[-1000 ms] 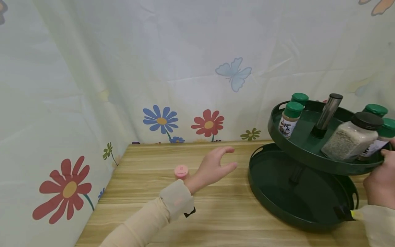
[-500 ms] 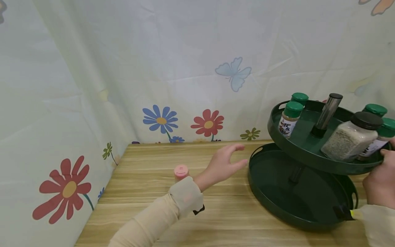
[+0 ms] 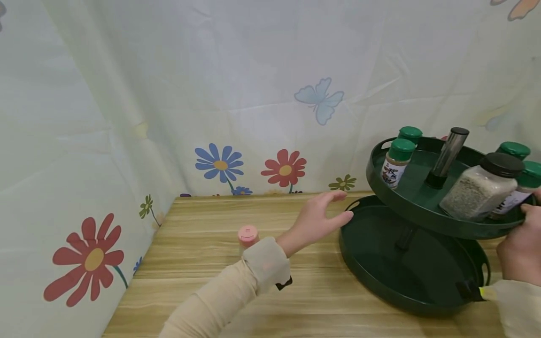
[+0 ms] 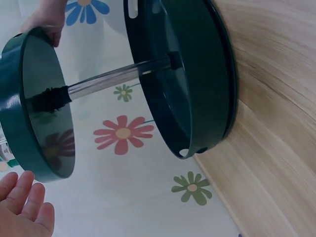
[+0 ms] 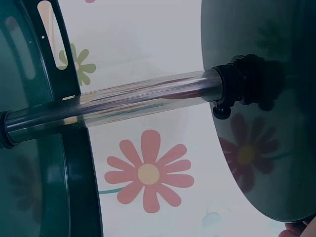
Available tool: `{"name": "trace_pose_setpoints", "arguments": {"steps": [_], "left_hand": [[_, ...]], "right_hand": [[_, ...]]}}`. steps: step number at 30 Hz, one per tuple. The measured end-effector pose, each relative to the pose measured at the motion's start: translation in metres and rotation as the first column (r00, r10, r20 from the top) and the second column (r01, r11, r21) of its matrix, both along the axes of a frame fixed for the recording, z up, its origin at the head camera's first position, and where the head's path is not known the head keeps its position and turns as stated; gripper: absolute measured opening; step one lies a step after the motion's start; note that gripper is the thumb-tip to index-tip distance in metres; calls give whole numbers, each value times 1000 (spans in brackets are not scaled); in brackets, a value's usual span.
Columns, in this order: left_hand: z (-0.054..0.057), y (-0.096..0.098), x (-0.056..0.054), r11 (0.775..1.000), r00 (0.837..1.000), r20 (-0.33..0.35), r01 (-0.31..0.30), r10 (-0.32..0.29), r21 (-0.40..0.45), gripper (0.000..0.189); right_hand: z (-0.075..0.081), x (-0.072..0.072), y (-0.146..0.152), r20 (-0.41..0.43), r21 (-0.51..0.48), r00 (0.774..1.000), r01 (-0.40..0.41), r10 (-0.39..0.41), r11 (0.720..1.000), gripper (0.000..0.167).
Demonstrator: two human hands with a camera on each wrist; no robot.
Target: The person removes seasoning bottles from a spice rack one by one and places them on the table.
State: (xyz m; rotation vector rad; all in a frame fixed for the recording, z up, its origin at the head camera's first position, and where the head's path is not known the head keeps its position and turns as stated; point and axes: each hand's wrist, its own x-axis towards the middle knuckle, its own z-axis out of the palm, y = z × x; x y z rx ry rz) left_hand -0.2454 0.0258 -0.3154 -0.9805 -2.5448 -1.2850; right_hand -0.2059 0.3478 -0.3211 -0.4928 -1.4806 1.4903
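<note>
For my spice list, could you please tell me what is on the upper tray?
The upper tray holds four green-capped bottles and a black-capped jar beside the pole. The jar and front bottles cover most of the rear two, so their labels cannot be seen.

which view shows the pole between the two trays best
The right wrist view: the pole crosses it large, from the lower tray to the upper tray. The left wrist view shows the same stretch smaller. In the head view the upper tray hides most of it; its lower end shows.
</note>
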Motion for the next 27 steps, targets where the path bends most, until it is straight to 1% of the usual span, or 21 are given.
{"name": "trace_pose_setpoints", "arguments": {"steps": [3,5,8,14,22,27], "left_hand": [[1,5,-1,1000,1000,7,3,-3,23,45],[2,8,-2,999,1000,16,4,-5,44,45],[3,13,-4,998,1000,19,4,-5,66,44],[9,21,-5,997,1000,-2,-2,2,80,45],[20,34,-5,997,999,-13,-32,34,72,45],[26,41,-5,997,999,2,-41,41,64,49]], "right_hand": [[-1,0,0,59,49,997,40,-43,998,39],[-2,0,1,60,59,997,48,-52,997,39],[-3,1,0,80,104,993,75,-83,992,40],[-4,1,-2,81,109,993,78,-87,991,39],[-3,1,-3,63,102,994,77,-84,992,40],[-2,0,-3,-12,29,999,31,-31,999,38]]}}
